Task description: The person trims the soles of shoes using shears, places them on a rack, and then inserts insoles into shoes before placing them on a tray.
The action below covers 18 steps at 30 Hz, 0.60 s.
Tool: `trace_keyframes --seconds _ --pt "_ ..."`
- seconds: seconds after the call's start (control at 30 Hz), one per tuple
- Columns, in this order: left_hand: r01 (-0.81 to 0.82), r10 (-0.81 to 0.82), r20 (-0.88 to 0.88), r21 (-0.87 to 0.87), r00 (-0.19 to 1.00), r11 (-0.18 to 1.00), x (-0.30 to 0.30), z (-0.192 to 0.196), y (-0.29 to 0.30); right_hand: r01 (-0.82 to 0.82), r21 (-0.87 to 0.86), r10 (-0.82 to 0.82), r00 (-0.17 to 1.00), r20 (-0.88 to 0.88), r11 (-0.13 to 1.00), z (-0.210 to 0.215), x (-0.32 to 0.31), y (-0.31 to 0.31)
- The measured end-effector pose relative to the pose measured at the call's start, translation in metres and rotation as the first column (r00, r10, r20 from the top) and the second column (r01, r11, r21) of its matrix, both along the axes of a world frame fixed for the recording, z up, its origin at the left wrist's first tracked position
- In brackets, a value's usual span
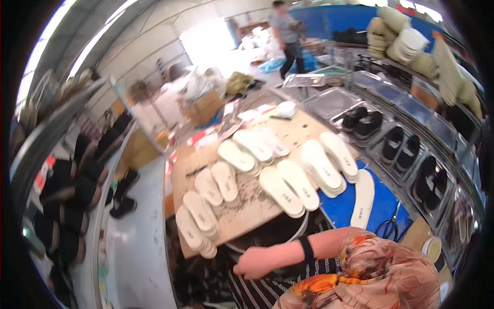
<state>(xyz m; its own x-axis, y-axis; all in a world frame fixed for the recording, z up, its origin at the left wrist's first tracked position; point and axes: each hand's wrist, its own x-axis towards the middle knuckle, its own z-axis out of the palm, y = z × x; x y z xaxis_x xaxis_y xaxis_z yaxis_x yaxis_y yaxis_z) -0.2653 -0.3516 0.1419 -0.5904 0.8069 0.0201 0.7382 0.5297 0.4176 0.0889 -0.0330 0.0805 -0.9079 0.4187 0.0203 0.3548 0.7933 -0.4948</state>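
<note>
My right hand [253, 262] reaches in from the lower right, a dark band round its wrist. Its fingers are curled down; anything in their grip is hidden. Just beneath it are a dark heap of black items [198, 280] and black-and-white patterned cloth [265, 292]. My left hand is out of view. Ahead, pale cream insoles [290, 188] lie in overlapping pairs and small stacks on a wooden board [247, 219]. A single insole [363, 198] rests on a blue sheet [337, 208] beside scissors with dark handles [389, 228].
Metal trays holding black shoes [395, 149] line the right side. A rack of dark shoes [67, 188] stands left, beside a pale panel [141, 247]. Bundled insoles [404, 44] sit on the right shelf. A round container [432, 247] is at lower right. Another person [285, 36] stands far back.
</note>
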Motion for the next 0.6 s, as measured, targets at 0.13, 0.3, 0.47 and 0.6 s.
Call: trace_keyframes --seconds 0.13,0.3,0.47,0.6 --pt "0.111 -0.109 -0.025 0.098 0.994 0.989 -0.003 -0.01 0.051 0.062 -0.01 -0.061 0.997 0.048 0.998 -0.011 0.025 -0.013" --pt "0.134 -0.132 -0.023 0.137 0.991 0.982 0.023 -0.009 0.097 0.108 0.036 -0.111 0.989 0.099 0.993 -0.014 0.035 -0.002" --pt "0.11 -0.108 -0.025 0.125 0.994 0.986 0.047 -0.006 0.113 0.099 0.028 -0.102 0.983 0.153 0.995 -0.039 0.022 0.004" --pt "0.099 -0.095 -0.037 0.126 0.995 0.987 0.068 -0.003 0.125 0.066 0.055 -0.072 0.989 0.127 0.996 -0.047 0.013 -0.009"
